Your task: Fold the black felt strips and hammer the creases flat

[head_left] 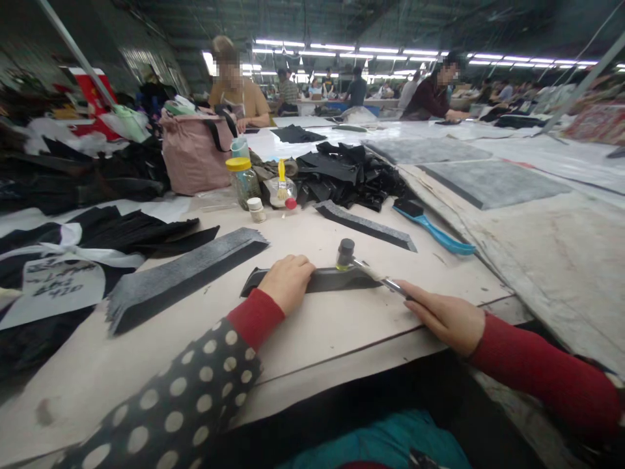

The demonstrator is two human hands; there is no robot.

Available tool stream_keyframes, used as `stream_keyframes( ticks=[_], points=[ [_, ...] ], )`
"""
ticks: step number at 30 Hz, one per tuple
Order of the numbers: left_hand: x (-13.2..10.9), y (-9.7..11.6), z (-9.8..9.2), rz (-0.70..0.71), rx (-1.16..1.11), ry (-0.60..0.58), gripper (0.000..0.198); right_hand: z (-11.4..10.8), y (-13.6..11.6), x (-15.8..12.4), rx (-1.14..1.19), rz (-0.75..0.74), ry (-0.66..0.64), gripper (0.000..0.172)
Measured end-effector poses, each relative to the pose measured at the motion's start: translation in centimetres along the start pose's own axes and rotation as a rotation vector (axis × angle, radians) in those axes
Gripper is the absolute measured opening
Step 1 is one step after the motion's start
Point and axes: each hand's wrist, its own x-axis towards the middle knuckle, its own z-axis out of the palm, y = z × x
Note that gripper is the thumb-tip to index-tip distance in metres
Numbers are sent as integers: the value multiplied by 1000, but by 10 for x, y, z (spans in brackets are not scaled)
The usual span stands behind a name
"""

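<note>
My right hand (452, 319) is closed round the handle of a small mallet (346, 253) with a dark head and a clear yellowish lower face. The mallet's head is over a folded black strip (332, 280) on the table. My left hand (288, 280) presses on the strip's left part, its fingers close together and curled over it; the fingertips are partly hidden. To the left lies a stack of grey-and-black strips (185, 277) with jagged ends. Beyond the mallet is a smaller stack of similar strips (366, 226).
A blue-handled brush (442, 236) lies to the right. Behind are a yellow-lidded jar (244, 182), a small white bottle (256, 210), a yellow paintbrush (282, 179) and a heap of black pieces (351, 169). A pink bag (193, 153) and tied black cloth (97, 241) stand left. Co-workers are farther back.
</note>
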Motion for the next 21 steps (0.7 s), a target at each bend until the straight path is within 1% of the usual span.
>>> stream_keyframes(
  ticks=[4, 5, 7, 9, 10, 11, 13, 14, 15, 16, 18, 20, 21],
  points=[
    [-8, -1, -1, 18, 52, -26, 27, -20, -8, 6, 17, -13, 12, 46],
    [-9, 1, 0, 21, 77, -27, 27, -26, -12, 8, 37, -23, 41, 46],
    [-11, 3, 1, 25, 116, -14, 28, -34, -20, 12, 86, -71, 141, 46],
    [-12, 4, 2, 28, 126, 3, 30, -33, -26, 15, 109, -120, 245, 47],
    [-13, 4, 2, 31, 124, 2, 30, -29, -28, 16, 99, -140, 255, 48],
    [-14, 4, 2, 34, 119, -5, 30, -24, -30, 17, 77, -152, 225, 47],
    [-16, 3, 2, 41, 104, -28, 29, -16, -30, 20, 27, -153, 100, 46],
    [-18, 2, 2, 44, 94, -37, 28, -16, -30, 22, 13, -155, 44, 45],
    [-19, 2, 3, 47, 82, -40, 27, -18, -31, 23, 13, -158, 18, 45],
    [-20, 1, 3, 47, 68, -36, 27, -22, -32, 24, 28, -161, 34, 44],
    [-23, 1, 5, 51, 40, -14, 26, -32, -37, 25, 78, -167, 151, 45],
    [-25, 0, 6, 55, 17, 10, 26, -36, -42, 24, 110, -171, 256, 47],
    [-25, 0, 7, 57, 6, 18, 26, -34, -43, 23, 105, -175, 254, 47]
  ],
)
